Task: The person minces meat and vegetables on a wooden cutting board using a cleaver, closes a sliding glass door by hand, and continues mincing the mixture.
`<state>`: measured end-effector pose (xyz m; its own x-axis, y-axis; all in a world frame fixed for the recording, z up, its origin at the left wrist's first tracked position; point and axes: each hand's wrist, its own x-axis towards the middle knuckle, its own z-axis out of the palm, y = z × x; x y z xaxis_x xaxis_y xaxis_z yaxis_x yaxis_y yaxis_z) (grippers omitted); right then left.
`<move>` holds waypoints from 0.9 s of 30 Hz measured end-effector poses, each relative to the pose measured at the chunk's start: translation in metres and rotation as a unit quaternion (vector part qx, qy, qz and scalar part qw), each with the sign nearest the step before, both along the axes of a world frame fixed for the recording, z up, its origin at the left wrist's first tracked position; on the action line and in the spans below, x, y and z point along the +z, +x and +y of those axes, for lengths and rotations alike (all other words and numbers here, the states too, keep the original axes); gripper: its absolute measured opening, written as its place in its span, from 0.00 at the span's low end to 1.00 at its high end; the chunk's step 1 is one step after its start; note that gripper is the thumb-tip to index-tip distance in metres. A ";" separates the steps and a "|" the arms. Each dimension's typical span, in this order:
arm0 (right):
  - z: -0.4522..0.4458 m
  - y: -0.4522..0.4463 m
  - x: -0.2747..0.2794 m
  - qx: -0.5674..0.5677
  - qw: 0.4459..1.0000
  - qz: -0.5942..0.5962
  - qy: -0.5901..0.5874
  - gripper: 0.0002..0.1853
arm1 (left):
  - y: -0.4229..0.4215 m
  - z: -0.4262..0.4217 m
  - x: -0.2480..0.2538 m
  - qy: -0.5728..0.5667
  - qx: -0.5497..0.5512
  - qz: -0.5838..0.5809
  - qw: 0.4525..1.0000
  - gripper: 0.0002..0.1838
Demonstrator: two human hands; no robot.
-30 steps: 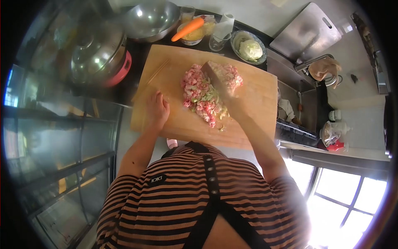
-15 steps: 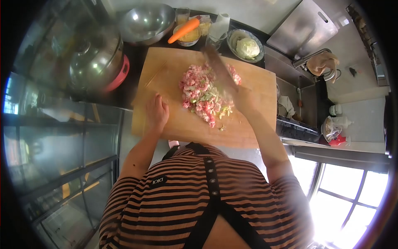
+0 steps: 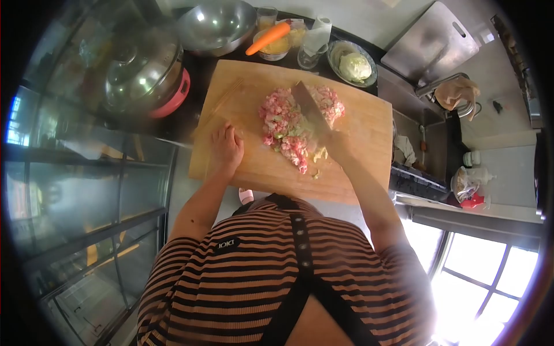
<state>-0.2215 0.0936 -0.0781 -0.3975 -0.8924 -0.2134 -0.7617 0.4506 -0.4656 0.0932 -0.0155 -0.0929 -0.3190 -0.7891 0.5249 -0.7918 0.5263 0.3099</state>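
A large wooden cutting board (image 3: 358, 167) carries a spread heap of chopped pink meat (image 3: 280, 109) mixed with pale green bits. My right hand (image 3: 339, 147), at the heap's near right side, is closed round the handle of a cleaver (image 3: 311, 109). The broad blade points away to the upper left and lies across the meat, covering part of it; the handle is hidden in my grip. On the board's left side rests my left hand (image 3: 228, 145), empty, fingers apart, well away from the blade.
Behind the board stand a steel bowl (image 3: 216, 29), a carrot (image 3: 268, 38) lying across a small bowl (image 3: 274, 53), a glass (image 3: 311, 56) and a plate of cabbage (image 3: 353, 66). A lidded pot (image 3: 138, 75) is at the left, a sink (image 3: 427, 124) at the right.
The cleaver has come down from a raised, blurred position onto the meat. My left hand stays on the board. The whole view has shifted slightly.
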 end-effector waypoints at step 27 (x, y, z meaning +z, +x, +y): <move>-0.007 0.009 0.020 0.009 0.997 0.071 -0.020 0.21 | 0.002 0.002 0.001 0.015 0.010 -0.017 1.000 0.13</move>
